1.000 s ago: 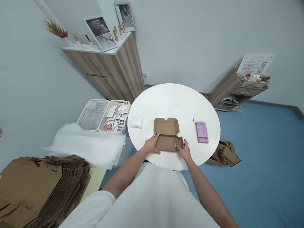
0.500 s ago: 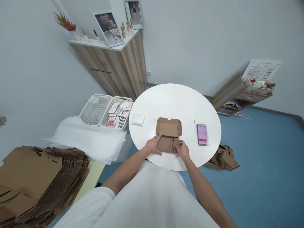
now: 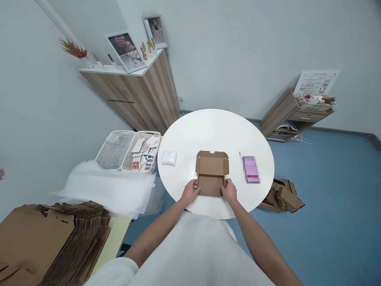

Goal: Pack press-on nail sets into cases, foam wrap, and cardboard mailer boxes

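Both side flaps are folded in now; earlier the right one lay flat. My left hand (image 3: 190,192) and right hand (image 3: 229,190) clasp the cardboard box (image 3: 212,175) at the tabletop's (image 3: 208,131) near edge, fingers curled on its walls. Locking them, I judge, needs an even squeeze.

Small brown cardboard box (image 3: 211,174), a mailer type, sits flat on the near part of the round white table, about centre. Lid's flipped open toward the far side, with a little notch in its far edge. Tray part is folded up, inside looks bare.
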`<state>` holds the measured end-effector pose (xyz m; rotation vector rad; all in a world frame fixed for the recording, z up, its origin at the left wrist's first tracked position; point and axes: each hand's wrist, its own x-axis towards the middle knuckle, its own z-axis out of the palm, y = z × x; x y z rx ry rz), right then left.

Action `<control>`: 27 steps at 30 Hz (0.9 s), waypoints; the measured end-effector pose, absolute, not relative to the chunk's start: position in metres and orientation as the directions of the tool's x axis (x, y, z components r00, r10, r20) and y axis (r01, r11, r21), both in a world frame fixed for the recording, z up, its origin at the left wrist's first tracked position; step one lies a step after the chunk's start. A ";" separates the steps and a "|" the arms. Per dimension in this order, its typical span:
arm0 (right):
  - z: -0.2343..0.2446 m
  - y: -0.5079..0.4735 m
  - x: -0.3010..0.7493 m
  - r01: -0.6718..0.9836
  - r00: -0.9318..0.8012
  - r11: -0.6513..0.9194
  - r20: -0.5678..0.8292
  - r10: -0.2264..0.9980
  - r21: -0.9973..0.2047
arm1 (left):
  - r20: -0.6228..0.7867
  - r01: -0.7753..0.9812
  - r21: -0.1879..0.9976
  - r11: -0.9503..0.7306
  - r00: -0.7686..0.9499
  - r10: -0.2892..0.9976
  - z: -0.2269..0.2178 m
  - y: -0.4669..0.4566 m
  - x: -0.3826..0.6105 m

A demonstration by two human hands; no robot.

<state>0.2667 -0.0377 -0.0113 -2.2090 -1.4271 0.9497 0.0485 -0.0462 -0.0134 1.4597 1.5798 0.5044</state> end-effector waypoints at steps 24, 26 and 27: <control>0.027 -0.038 0.197 0.554 0.027 0.039 0.064 0.998 -0.831 | -0.268 0.546 0.763 0.347 -0.221 0.938 0.002 -0.024 -0.007; 0.028 -0.027 0.168 0.470 -0.116 -0.020 -0.084 0.990 -0.882 | -0.245 0.555 0.739 0.382 -0.307 0.920 0.002 -0.012 -0.032; 0.027 -0.020 0.154 0.431 -0.157 -0.082 -0.163 0.974 -0.899 | -0.248 0.550 0.727 0.411 -0.348 0.904 0.001 -0.005 -0.044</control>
